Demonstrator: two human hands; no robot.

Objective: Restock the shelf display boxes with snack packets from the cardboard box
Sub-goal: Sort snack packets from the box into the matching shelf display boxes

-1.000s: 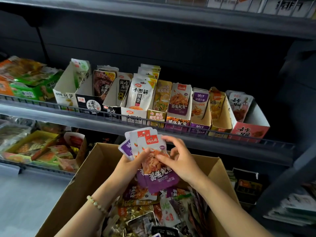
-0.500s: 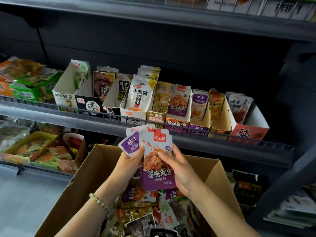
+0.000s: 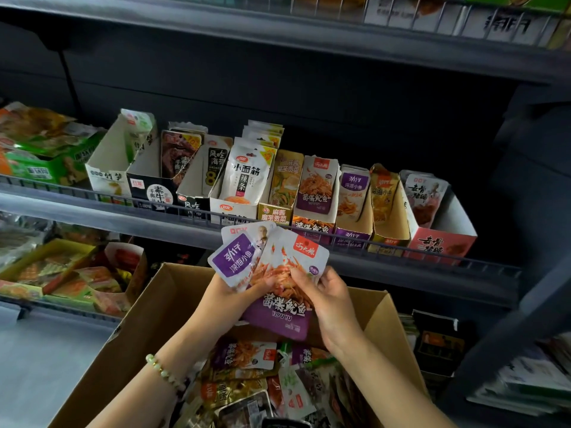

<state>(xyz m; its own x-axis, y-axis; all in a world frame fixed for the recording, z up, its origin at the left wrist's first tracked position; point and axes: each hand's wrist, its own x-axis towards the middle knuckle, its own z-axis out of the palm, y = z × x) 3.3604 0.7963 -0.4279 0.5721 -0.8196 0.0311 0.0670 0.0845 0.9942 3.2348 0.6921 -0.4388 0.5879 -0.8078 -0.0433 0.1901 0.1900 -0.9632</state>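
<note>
my left hand (image 3: pixel 228 301) is up over the open cardboard box (image 3: pixel 148 319), forearm rising from the near left with a bead bracelet (image 3: pixel 163 370) at the wrist. it grips a small fan of snack packets (image 3: pixel 265 273): thumb pressed across their fronts, fingers hidden behind. the purple-label packet (image 3: pixel 234 257) leans left, a white-topped one (image 3: pixel 256 234) peeks out behind it, and the squid packet (image 3: pixel 278 316) sits in front, tilted right. my right hand (image 3: pixel 330 304) comes in from the near right and pinches that squid packet, thumb on its face and fingers curled round its right edge. the fan is held just below the shelf (image 3: pixel 92 211) rail, near the row of display boxes (image 3: pixel 312 227). more packets lie loose in the cardboard box under my wrists.
</note>
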